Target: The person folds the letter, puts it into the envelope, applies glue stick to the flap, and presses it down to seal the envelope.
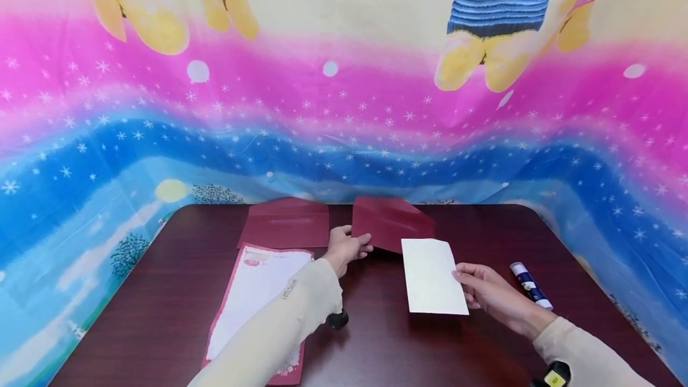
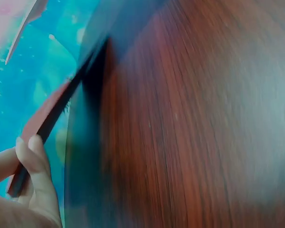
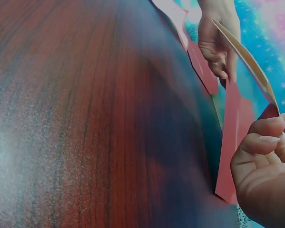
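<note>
Ideally, light grips prevent creases: left fingers (image 1: pixel 364 239) pinch a dark-red paper envelope (image 1: pixel 392 221), seemingly edgewise, right fingers (image 1: pixel 470 279) a white rectangular card (image 1: pixel 432 279).

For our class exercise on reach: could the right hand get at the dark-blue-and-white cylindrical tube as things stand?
Probably yes: the tube lies close beside the right hand, with nothing covering it. That hand pinches a white rectangular paper, though, which may need setting down first.

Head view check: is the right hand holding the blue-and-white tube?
No, the right hand pinches the white card, while the blue-and-white tube lies on the table.
</note>
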### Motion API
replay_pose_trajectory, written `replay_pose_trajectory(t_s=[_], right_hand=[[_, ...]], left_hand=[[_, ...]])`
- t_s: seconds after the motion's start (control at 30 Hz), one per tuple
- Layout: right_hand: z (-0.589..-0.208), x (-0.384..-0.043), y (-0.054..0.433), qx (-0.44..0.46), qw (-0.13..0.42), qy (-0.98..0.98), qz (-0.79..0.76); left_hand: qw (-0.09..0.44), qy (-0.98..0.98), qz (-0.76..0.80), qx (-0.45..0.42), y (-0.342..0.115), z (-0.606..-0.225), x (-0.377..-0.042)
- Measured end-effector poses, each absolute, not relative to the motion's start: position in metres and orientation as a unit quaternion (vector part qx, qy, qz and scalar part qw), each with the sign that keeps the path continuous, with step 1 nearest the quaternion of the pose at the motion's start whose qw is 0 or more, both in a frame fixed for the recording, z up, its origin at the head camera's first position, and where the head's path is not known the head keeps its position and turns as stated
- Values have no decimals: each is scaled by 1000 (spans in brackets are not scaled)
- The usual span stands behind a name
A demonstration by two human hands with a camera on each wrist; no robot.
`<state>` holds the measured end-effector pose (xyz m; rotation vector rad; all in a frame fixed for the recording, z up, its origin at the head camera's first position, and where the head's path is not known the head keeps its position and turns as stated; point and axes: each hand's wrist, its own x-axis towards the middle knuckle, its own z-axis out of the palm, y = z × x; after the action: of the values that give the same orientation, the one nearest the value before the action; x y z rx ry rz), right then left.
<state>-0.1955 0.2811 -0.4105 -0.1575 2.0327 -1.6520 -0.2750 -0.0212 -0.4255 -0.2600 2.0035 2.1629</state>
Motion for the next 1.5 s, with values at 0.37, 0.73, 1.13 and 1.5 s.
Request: replay_pose_trajectory(t_s=[0.37,0.73,1.13,1.5], right_hand=[[-408,-198,280,-49,252,735,-628],[-403,-200,279,-54,244,747,-616],[-401,-199,279,-56,215,750,-623],[-396,-197,272,-43,192,758,-622]], left_hand=[[56,645,752,-125,-15,-418,-263],[72,646,755,-87,-11,-417,-255],[78,750,657,-4,-11,-415,-237],[86,719,690,5,-9,-413,-224]])
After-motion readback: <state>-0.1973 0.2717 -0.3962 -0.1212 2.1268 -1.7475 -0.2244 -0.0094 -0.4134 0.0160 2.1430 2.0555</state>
